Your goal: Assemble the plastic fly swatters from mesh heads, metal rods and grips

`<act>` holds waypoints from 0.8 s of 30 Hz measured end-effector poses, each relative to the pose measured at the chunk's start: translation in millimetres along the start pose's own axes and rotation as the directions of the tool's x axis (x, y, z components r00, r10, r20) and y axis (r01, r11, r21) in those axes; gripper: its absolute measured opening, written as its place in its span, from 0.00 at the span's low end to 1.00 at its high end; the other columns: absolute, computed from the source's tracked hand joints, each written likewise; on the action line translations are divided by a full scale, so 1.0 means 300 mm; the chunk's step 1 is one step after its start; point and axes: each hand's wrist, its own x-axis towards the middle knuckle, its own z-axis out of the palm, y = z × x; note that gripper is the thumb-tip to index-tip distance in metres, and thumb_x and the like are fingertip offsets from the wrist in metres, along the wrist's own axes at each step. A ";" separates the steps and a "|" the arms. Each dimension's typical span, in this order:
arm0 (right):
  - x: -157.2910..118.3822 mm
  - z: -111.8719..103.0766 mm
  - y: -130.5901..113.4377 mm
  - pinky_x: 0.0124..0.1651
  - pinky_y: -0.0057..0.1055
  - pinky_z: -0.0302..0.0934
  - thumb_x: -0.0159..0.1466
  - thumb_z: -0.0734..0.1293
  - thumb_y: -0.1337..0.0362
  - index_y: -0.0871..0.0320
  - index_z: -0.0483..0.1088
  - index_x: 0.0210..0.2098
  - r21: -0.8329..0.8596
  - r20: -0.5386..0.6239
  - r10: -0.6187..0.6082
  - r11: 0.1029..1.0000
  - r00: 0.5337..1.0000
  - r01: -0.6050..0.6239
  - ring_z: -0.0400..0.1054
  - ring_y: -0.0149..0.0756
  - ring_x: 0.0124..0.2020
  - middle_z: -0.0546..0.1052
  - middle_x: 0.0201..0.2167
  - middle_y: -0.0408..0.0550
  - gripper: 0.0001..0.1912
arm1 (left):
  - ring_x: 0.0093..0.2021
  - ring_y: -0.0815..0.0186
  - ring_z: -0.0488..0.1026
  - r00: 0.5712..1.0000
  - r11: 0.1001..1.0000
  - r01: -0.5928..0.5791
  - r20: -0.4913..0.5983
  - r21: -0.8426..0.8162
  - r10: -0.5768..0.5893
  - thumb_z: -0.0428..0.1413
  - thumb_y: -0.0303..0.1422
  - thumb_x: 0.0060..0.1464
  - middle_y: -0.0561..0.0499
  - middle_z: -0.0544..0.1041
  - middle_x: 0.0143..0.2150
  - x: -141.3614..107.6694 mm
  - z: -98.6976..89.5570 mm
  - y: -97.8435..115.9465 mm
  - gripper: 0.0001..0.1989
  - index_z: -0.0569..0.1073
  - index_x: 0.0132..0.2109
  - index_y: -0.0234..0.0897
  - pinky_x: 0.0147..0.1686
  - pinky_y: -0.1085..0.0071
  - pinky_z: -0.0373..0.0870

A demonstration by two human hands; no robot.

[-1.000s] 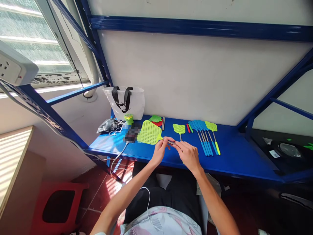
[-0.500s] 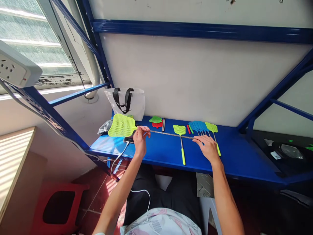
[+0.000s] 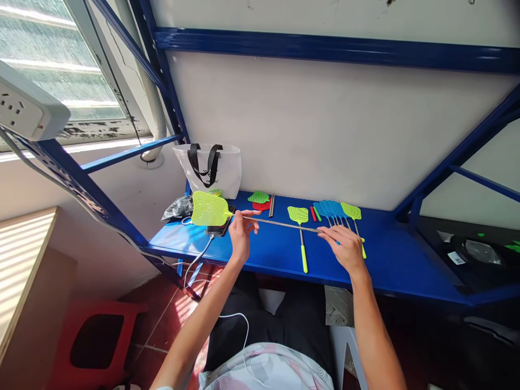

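A yellow-green fly swatter is held level above the blue table, its mesh head to the left. My left hand pinches the thin metal rod just beside that head, other fingers partly raised. Closed around the rod's right end is my right hand; its fingers cover the handle part. A second yellow-green swatter lies on the table below the rod, between my hands. Several blue swatter heads and another yellow-green swatter lie beyond my right hand.
Green and red swatter heads, metal rods and red and green handles lie toward the wall. A white bag, a black plastic bag and a phone with a cable are at left. Blue frame posts flank the table.
My left hand and the swatter head have shifted right. My right hand has moved slightly left, so the hands are closer and less rod shows between them.
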 end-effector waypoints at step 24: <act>0.005 0.120 -0.215 0.37 0.33 0.63 0.82 0.67 0.54 0.51 0.88 0.48 -0.019 0.047 0.010 1.000 0.999 -0.009 0.80 0.38 0.34 0.88 0.36 0.48 0.17 | 0.25 0.68 0.77 0.955 0.981 0.185 0.227 0.053 -0.192 0.59 0.61 0.71 0.37 0.88 0.49 -0.105 0.066 -0.054 0.31 0.83 0.42 0.35 0.25 0.70 0.73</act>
